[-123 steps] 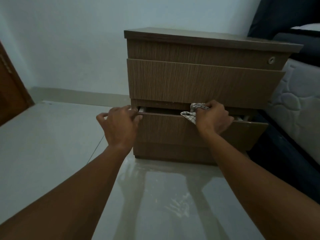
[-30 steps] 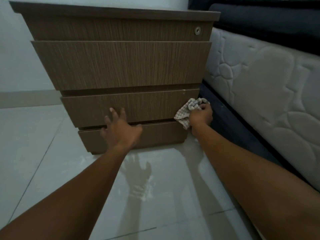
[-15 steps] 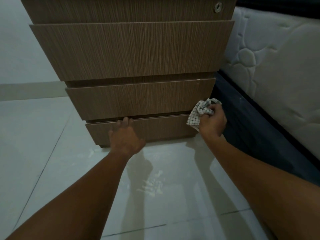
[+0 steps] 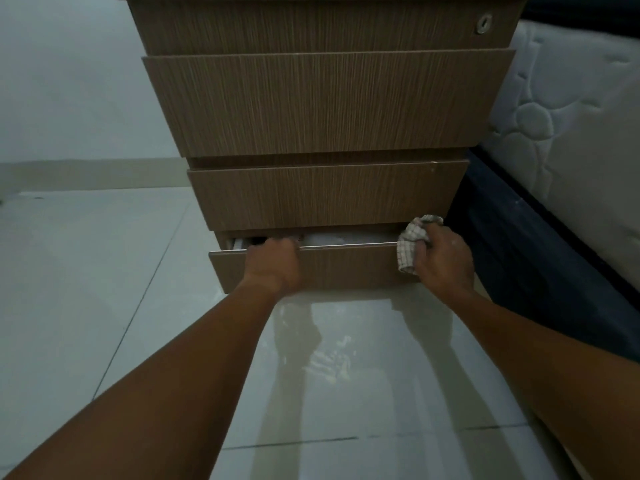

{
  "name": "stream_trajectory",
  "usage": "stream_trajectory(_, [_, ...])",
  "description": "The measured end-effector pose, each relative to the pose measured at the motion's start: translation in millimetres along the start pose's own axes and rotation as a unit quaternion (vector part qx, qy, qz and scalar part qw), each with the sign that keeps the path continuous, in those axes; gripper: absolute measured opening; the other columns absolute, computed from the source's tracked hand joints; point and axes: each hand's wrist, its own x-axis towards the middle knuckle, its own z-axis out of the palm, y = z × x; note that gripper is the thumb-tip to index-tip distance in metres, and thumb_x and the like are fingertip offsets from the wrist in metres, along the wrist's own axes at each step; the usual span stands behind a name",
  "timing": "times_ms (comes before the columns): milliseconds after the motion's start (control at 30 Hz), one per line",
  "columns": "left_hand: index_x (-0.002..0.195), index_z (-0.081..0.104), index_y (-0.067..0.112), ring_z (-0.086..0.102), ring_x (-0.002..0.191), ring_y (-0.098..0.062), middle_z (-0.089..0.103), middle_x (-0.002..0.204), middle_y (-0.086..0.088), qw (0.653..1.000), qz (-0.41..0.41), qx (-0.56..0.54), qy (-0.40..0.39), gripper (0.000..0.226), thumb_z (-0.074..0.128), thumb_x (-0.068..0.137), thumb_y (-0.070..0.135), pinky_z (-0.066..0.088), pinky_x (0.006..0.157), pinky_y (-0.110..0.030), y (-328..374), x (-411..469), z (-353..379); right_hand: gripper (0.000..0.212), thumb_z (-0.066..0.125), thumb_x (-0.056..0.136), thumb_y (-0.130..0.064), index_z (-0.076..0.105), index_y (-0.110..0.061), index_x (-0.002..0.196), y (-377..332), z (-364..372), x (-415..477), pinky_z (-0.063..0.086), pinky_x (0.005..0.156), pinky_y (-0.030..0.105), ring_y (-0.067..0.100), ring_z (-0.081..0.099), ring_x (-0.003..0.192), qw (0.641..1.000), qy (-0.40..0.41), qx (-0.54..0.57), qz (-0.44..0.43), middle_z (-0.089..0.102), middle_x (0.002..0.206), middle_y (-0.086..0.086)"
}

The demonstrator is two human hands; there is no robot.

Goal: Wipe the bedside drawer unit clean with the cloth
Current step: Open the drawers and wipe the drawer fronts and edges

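Bedside drawer unit [image 4: 325, 105] stands on the tiled floor [image 4: 86, 289], just beside the mattress [image 4: 571, 116]. Bottom drawer [image 4: 332, 268] is part-way out; the 2 drawers above are shut.

Left hand [image 4: 273, 265] hooks over the drawer's top edge, fingers curled inside and gripping the front panel. Right hand [image 4: 443, 258] is clenched round the checked cloth [image 4: 410, 244], bunched against the drawer's right end.

Judged step: opening the bottom drawer for wiping. Contents unclear; something pale shows in the gap.

Next move likely needs the left hand to steady the drawer while the cloth runs along the top edge and inner lip.
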Motion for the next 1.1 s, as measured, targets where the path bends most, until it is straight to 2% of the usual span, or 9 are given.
stream_trajectory(100, [0.098, 0.072, 0.020, 0.067, 0.090, -0.026, 0.068, 0.090, -0.004, 0.999, 0.003, -0.036, -0.014, 0.012, 0.066, 0.087, 0.019, 0.051, 0.088, -0.040, -6.9, -7.9, -9.8, 0.039, 0.037, 0.098, -0.038, 0.063, -0.015, 0.116, 4.2, 3.5, -11.5, 0.047, 0.084, 0.045, 0.028, 0.060, 0.086, 0.990, -0.037, -0.095, -0.095, 0.067, 0.101, 0.009])
stream_trajectory(167, [0.093, 0.069, 0.024, 0.063, 0.093, -0.024, 0.064, 0.089, -0.002, 0.998, 0.000, -0.053, -0.021, 0.008, 0.067, 0.086, 0.019, 0.048, 0.095, -0.042, -13.7, -14.2, -15.4, 0.036, 0.035, 0.101, -0.038, 0.058, -0.018, 0.120, 4.9, 3.0, -18.6, 0.045, 0.084, 0.042, 0.027, 0.058, 0.088, 0.981, -0.031, -0.142, -0.127, 0.063, 0.104, 0.007])
stream_trajectory(233, [0.095, 0.066, 0.026, 0.062, 0.099, -0.025, 0.066, 0.096, -0.005, 0.998, -0.023, -0.054, -0.007, 0.011, 0.068, 0.084, 0.024, 0.042, 0.102, -0.046, -26.0, -20.0, -18.1, 0.029, 0.038, 0.103, -0.035, 0.056, -0.020, 0.119, 5.8, 2.3, -20.9, 0.042, 0.082, 0.041, 0.026, 0.056, 0.090, 0.975, -0.018, -0.160, -0.155, 0.060, 0.106, 0.006])
stream_trajectory(333, [0.109, 0.065, 0.024, 0.063, 0.105, -0.029, 0.069, 0.108, -0.007, 0.994, -0.085, -0.049, 0.038, 0.026, 0.066, 0.083, 0.028, 0.043, 0.097, -0.043, -54.1, -26.7, -16.0, 0.019, 0.046, 0.103, -0.029, 0.056, -0.018, 0.114, 0.4, 5.5, -17.6, 0.040, 0.080, 0.041, 0.027, 0.053, 0.093, 0.969, -0.024, -0.156, -0.189, 0.058, 0.111, 0.007])
stream_trajectory(400, [0.118, 0.064, 0.016, 0.066, 0.100, -0.030, 0.070, 0.107, -0.008, 0.986, -0.133, -0.078, 0.057, 0.037, 0.066, 0.083, 0.028, 0.049, 0.092, -0.042, -71.4, -31.1, -13.5, 0.016, 0.046, 0.103, -0.028, 0.057, -0.017, 0.108, -6.6, 11.3, -13.7, 0.040, 0.079, 0.042, 0.028, 0.053, 0.092, 0.972, -0.023, -0.138, -0.187, 0.057, 0.109, 0.007])
stream_trajectory(533, [0.104, 0.070, 0.008, 0.066, 0.081, -0.030, 0.070, 0.093, -0.012, 0.974, -0.163, -0.153, 0.046, 0.027, 0.065, 0.086, 0.027, 0.050, 0.070, -0.034, -87.5, -34.5, -4.5, 0.021, 0.042, 0.104, -0.027, 0.058, -0.013, 0.103, -30.3, 19.2, -6.4, 0.041, 0.079, 0.043, 0.031, 0.053, 0.088, 0.991, 0.019, -0.090, -0.094, 0.058, 0.099, 0.013])
stream_trajectory(767, [0.103, 0.063, 0.011, 0.064, 0.096, -0.035, 0.068, 0.099, -0.014, 0.981, -0.155, -0.101, 0.053, 0.022, 0.065, 0.084, 0.020, 0.054, 0.089, -0.047, -69.4, -25.0, 2.3, 0.020, 0.055, 0.097, -0.026, 0.061, -0.017, 0.114, -114.0, 46.7, -16.0, 0.028, 0.073, 0.033, 0.028, 0.054, 0.092, 0.955, -0.066, -0.083, -0.278, 0.059, 0.106, 0.008])
stream_trajectory(933, [0.113, 0.060, 0.016, 0.063, 0.103, -0.033, 0.067, 0.106, -0.011, 0.989, -0.127, -0.074, 0.021, 0.030, 0.064, 0.084, 0.025, 0.050, 0.094, -0.049, -52.1, -20.4, 2.5, 0.034, 0.043, 0.103, -0.041, 0.056, -0.022, 0.128, -142.1, 67.7, -19.6, 0.038, 0.074, 0.034, 0.024, 0.054, 0.095, 0.942, -0.153, -0.034, -0.297, 0.056, 0.112, 0.004])
stream_trajectory(1100, [0.120, 0.057, 0.015, 0.059, 0.109, -0.035, 0.065, 0.114, -0.015, 0.990, -0.136, -0.046, -0.005, 0.033, 0.060, 0.089, 0.028, 0.046, 0.097, -0.047, -67.7, -20.6, 2.4, 0.036, 0.048, 0.101, -0.044, 0.053, -0.023, 0.130, -90.9, 40.7, -15.8, 0.044, 0.076, 0.036, 0.028, 0.059, 0.097, 0.939, -0.162, -0.064, -0.295, 0.059, 0.115, 0.006])
